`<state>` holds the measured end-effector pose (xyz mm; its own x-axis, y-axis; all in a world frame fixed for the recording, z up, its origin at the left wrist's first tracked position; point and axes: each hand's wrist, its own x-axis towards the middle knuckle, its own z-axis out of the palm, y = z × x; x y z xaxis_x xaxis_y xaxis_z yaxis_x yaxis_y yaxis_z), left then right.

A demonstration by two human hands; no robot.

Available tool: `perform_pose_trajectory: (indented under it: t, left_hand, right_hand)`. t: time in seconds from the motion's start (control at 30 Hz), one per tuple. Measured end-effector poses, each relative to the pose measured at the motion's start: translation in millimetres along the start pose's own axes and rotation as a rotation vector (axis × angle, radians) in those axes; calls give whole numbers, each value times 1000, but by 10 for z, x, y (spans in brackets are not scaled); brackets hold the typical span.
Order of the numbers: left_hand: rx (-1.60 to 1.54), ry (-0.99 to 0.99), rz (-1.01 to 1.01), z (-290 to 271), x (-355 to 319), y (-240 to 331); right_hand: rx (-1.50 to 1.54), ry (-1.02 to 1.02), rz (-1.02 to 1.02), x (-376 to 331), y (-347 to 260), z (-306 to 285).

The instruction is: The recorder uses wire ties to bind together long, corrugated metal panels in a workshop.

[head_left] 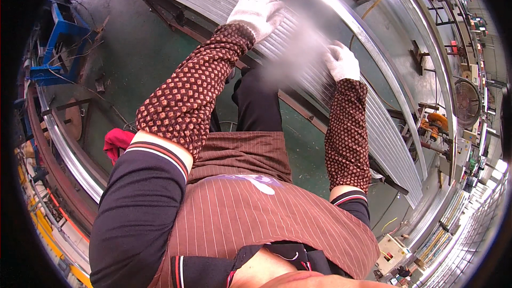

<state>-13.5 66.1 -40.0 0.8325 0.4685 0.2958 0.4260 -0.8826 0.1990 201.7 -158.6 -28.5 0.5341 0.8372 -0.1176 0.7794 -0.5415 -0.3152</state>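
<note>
Over the long stack of silvery aluminium profiles [368, 128], both gloved hands are down on the metal. Left hand [256, 9] lies flat and spread on the far part of the stack, looks like it's steadying things. Right hand [342, 63] sits nearer, fingers curled over a profile edge, though blur hides whether it's really gripping. Hands are well apart. Left of the stack there's green floor [138, 58], a red rag [116, 143] and a blue frame [58, 42].
</note>
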Motion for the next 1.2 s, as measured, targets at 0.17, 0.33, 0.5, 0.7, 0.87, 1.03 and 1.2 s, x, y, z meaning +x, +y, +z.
perform_pose_trajectory:
  t: [0.17, 0.33, 0.5, 0.7, 0.87, 1.03, 1.2]
  left_hand:
    - [-6, -2, 0, 24, 9, -11]
    - [-48, -4, 2, 8, 1, 3]
    - [-39, -13, -5, -3, 20, 7]
    - [-25, -47, -18, -14, 50, 19]
    - [-24, -45, -15, -6, 43, 21]
    - [-37, -56, -6, -8, 44, 23]
    - [-21, -50, -15, -7, 57, 30]
  right_hand:
    - [-4, 34, 6, 28, 0, 21]
    - [-16, 27, 7, 14, -14, 5]
    - [-18, 31, -4, 17, -26, -4]
    - [15, -21, 32, 44, -17, -22]
    - [-19, 40, 8, 42, -10, -2]
    - [-22, 53, 0, 17, -6, 3]
    - [-56, 66, -17, 29, 7, 15]
